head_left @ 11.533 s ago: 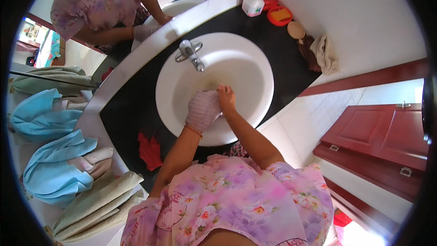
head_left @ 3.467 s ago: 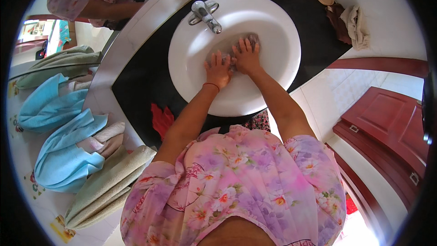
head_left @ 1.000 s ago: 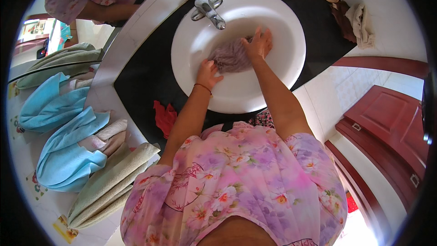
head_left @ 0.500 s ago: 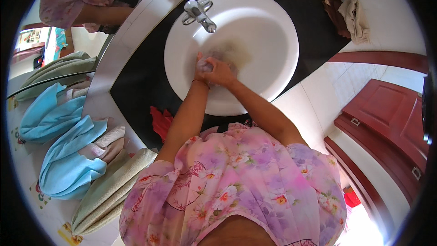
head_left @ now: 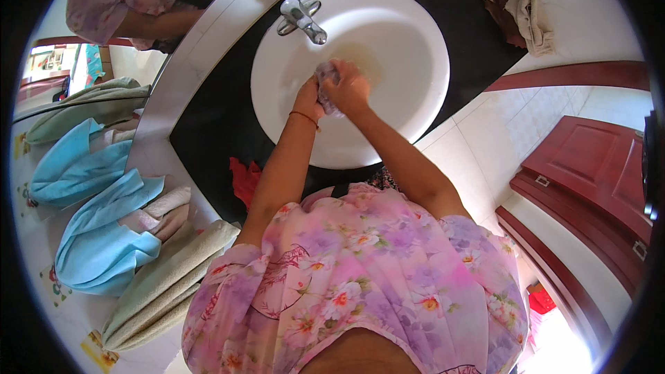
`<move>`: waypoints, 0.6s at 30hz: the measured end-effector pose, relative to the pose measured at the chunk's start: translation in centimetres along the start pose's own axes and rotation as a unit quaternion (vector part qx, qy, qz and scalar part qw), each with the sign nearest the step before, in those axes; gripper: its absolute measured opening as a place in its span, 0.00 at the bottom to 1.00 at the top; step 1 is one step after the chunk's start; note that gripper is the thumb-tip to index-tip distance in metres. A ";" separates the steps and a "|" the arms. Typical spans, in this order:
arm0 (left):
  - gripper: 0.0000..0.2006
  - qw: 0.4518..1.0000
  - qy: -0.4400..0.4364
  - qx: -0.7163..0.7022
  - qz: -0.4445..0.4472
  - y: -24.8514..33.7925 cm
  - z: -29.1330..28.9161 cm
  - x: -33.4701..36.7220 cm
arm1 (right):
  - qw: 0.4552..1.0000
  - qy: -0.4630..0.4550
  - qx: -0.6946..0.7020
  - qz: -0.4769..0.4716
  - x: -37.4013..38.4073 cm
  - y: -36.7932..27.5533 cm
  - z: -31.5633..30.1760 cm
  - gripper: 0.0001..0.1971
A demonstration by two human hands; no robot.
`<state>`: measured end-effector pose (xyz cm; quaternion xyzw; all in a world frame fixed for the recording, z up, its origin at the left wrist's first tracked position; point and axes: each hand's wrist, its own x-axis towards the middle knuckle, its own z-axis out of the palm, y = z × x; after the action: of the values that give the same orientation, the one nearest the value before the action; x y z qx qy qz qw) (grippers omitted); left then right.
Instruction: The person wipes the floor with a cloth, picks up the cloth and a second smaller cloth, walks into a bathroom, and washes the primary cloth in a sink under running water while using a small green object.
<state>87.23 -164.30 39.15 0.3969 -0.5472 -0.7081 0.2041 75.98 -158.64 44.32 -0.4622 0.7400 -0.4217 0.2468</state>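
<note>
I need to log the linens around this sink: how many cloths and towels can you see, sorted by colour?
Blue hanging towels: 2
Green-beige hanging towels: 2
Small red cloth on the black counter: 1
Pale wet cloth wrung in both hands: 1
Cream cloth at the counter's far right: 1
Brown cloth beside it: 1
Total: 8

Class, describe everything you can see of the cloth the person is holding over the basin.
The cloth is small, pale greyish-pink and looks wet, bunched into a tight wad. Only part of it shows between the left hand and the right hand, which clasp it together. It is held above the white round basin, just below the metal tap, clear of the basin's surface as far as can be told.
</note>
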 end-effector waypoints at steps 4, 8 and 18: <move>0.18 0.961 0.002 0.221 0.165 -5.0 -2.6 0.2 | 0.985 0.014 0.051 -0.163 -4.9 -3.5 2.0 0.16; 0.17 0.993 0.054 0.015 0.102 -5.8 -2.4 -0.3 | 0.998 0.003 0.025 -0.062 -1.9 0.3 2.3 0.15; 0.23 0.939 0.194 -0.226 -0.172 0.2 -0.1 -2.3 | 0.966 0.055 -0.247 0.060 4.1 8.4 -1.1 0.32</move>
<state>88.64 -162.79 40.06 0.5582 -0.2453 -0.7467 0.2656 69.29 -160.01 37.81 -0.4395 0.8600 -0.2350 0.1092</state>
